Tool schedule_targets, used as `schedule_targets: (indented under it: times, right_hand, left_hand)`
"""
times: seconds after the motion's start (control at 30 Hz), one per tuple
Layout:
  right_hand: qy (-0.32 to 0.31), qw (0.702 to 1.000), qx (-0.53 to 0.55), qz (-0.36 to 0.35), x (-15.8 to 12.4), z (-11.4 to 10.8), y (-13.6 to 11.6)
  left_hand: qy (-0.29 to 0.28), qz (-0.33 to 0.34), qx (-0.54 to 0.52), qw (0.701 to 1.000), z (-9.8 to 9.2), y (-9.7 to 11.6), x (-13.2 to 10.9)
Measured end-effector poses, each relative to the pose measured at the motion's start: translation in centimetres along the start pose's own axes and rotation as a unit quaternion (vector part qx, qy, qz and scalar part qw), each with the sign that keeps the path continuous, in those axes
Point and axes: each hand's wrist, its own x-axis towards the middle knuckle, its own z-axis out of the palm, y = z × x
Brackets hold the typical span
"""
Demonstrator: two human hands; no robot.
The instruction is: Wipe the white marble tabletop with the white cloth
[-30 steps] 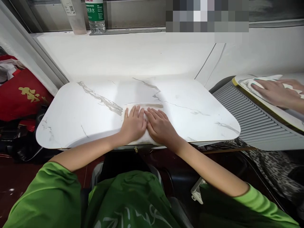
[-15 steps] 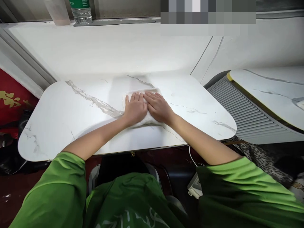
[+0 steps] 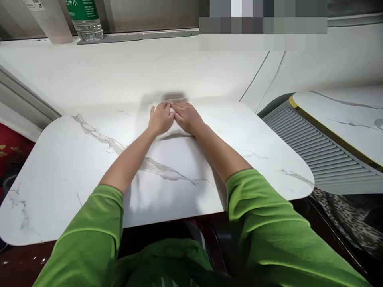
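Your left hand (image 3: 160, 118) and right hand (image 3: 186, 116) lie flat, palms down, side by side and touching at the thumbs, both pressing on a white cloth (image 3: 172, 129). Neither hand grips anything; the fingers are stretched out and close together. The cloth sits at the far edge of the table (image 3: 60, 167), about midway along it, right where the marbled top meets the white ledge (image 3: 119, 71) behind.

As for progress, you judge it by reach: with both arms fully extended, the cloth is at the back limit of the top. The surface between you and the cloth looks clean and slightly glossy, but no wet trail or streak shows clearly, so you cannot tell which parts have been covered. The left and right ends of the table show no sign either way.

Much of the cloth is hidden under your palms; only its near edge and a strip past the fingertips show, so its folds are hard to read. The near edge of the table is covered by your green sleeves (image 3: 89, 239). On the ledge, a bottle (image 3: 85, 22) and a cloudy container (image 3: 49, 22) are cut off by the top of the view. A second table (image 3: 344, 115) and a ribbed grey panel (image 3: 314, 147) lie to the right.
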Motion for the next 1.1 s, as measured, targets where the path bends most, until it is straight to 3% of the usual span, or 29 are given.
schedule_targets:
  times: [0.27, 0.4, 0.57, 0.7, 0.87, 1.1]
  right_hand:
    - [0.010, 1.000, 0.009, -0.001, 1.4, 0.3, 0.7]
    - [0.019, 1.000, 0.011, 0.014, 0.6, 0.3, 0.1]
    - [-0.016, 0.999, -0.016, 0.027, -1.7, -0.7, -1.3]
    - [-0.034, 0.999, -0.025, 0.013, -5.3, -1.8, -2.3]
    - [-0.030, 0.998, -0.044, -0.018, -12.1, -3.1, -2.8]
    - [0.010, 0.997, -0.073, -0.040, -22.4, -5.4, -0.6]
  left_hand:
    - [0.007, -0.010, 0.023, 1.000, 0.2, -0.2, 1.2]
    - [0.010, -0.011, 0.033, 0.999, 0.3, 0.1, 0.3]
    - [0.001, -0.017, 0.049, 0.999, 0.2, 1.2, -2.2]
    - [-0.012, -0.023, 0.066, 0.997, 0.0, 3.0, -5.6]
    - [-0.031, 0.008, 0.069, 0.997, 0.3, 6.5, -11.1]
    - [-0.062, 0.103, 0.056, 0.991, 2.0, 12.7, -16.3]
